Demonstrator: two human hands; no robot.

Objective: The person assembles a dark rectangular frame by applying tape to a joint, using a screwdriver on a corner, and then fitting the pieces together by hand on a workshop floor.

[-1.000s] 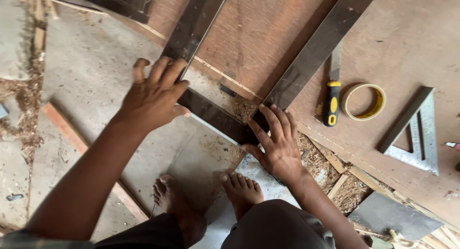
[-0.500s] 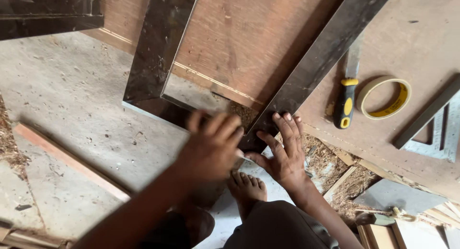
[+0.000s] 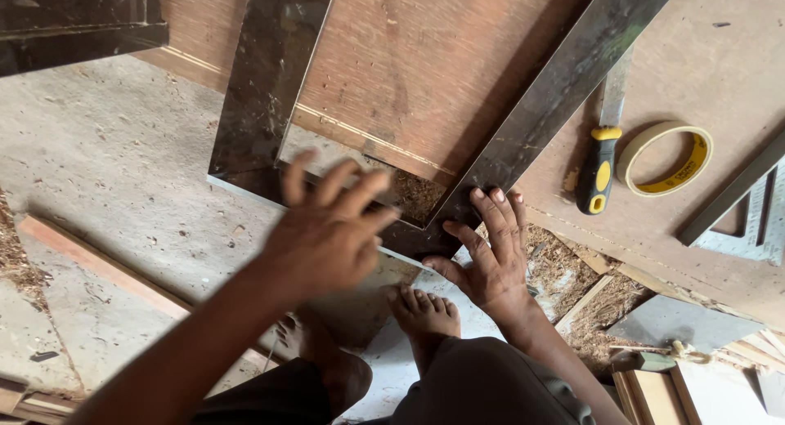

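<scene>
Sawdust [image 3: 572, 278] lies heaped along the plywood edge at centre right, and I see offcuts of wood scattered beside it toward the lower right. My right hand [image 3: 488, 249] is spread flat, fingers open, pressing on the corner of the dark L-shaped frame [image 3: 523, 131] at the centre of the frame; one arm of that frame runs up to the upper right, the other up past the top centre. My left hand [image 3: 323, 233] is open too, fingers splayed, over the frame's lower bar; it is blurred, so I cannot tell whether it touches. It hides part of that bar. The frame rests partly on a brown plywood sheet [image 3: 401, 73] and partly on the grey floor [image 3: 106, 172]. Right of the frame lie a yellow-and-black-handled tool [image 3: 599, 167], its blade partly under the frame arm, a roll of tape [image 3: 664, 158] just beside it, and a metal square [image 3: 748, 212] cut off at the right edge. Bare feet [image 3: 421, 310] show below my hands.
</scene>
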